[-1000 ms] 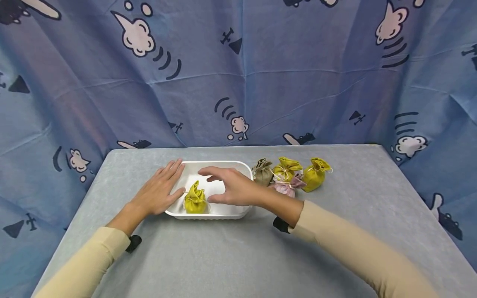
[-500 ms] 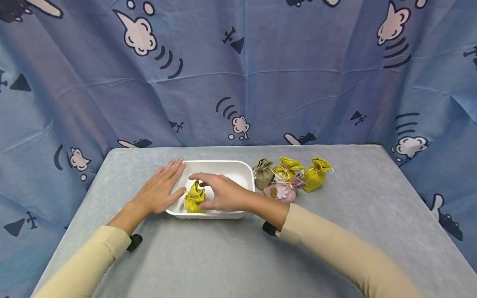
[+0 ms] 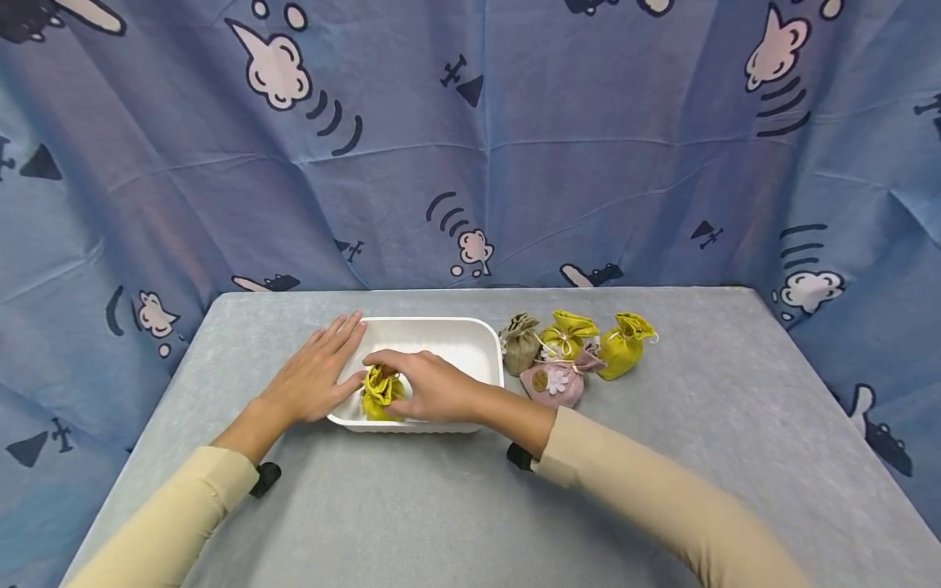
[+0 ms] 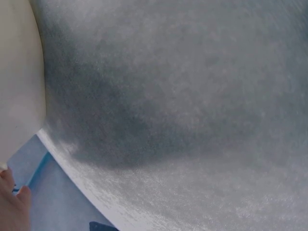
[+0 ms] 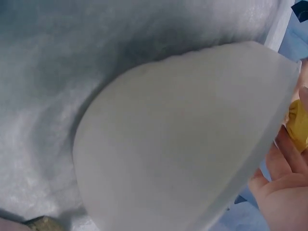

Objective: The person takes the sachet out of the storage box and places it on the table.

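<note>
A small yellow drawstring pouch [image 3: 376,402] stands in the left part of a white plastic tray [image 3: 465,347]. My right hand [image 3: 441,389] grips the pouch, its fingers over the far side and its thumb on the near side. In the right wrist view, yellow cloth [image 5: 298,124] shows between the digits of my right hand [image 5: 284,197], above the rim. My left hand [image 3: 314,377] rests along the tray's left rim with straight fingers, its thumb close beside the pouch. The left wrist view catches only a little of that hand [image 4: 13,204].
Right of the tray, a grey-green pouch [image 3: 520,345], a pink pouch with a white flower [image 3: 553,384] and two yellow pouches, one in the middle [image 3: 566,331] and one rightmost [image 3: 621,349], sit on the grey table [image 3: 412,506]. A patterned blue curtain [image 3: 588,188] hangs behind.
My right hand has moved left and slightly down inside the tray, closing round the yellow pouch. The pink pouch, earlier partly covered by the right arm, is uncovered. My left hand stays put.
</note>
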A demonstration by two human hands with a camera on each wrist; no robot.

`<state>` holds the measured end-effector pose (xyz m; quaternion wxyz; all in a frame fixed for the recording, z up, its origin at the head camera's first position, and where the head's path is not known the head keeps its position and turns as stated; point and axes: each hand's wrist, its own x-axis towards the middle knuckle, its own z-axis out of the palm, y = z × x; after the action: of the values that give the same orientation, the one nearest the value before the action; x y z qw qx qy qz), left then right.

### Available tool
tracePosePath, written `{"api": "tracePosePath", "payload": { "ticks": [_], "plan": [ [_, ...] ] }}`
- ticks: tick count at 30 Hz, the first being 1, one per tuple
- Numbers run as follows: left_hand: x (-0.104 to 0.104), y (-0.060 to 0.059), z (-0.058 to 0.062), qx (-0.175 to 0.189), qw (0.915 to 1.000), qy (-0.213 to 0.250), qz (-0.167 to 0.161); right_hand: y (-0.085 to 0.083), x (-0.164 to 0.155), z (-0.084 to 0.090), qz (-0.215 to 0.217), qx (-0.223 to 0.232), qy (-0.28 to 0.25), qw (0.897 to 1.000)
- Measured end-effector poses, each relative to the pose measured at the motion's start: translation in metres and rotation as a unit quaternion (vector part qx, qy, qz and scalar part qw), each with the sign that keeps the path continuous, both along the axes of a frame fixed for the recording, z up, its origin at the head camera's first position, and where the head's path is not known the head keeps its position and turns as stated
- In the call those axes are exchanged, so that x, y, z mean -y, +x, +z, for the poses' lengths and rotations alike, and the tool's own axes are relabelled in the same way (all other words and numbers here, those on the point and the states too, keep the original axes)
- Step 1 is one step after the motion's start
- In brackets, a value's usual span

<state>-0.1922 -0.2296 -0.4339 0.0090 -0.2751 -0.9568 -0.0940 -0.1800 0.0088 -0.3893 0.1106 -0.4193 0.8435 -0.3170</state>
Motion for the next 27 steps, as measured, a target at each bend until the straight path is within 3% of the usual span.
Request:
{"api": "tracePosePath", "payload": {
  "ticks": [13, 27],
  "plan": [
    [-0.0007, 0.0003, 0.0008, -0.008, 1.0, -0.004, -0.002, 0.0036, 0.0065, -0.0038, -0.002, -0.022, -0.015, 1.0],
    [0.0004, 0.0, 0.0001, -0.003, 1.0, -0.002, -0.004, 0.0105, 0.0061, -0.0056, -0.021, 0.001, -0.043, 0.999]
  ]
}}
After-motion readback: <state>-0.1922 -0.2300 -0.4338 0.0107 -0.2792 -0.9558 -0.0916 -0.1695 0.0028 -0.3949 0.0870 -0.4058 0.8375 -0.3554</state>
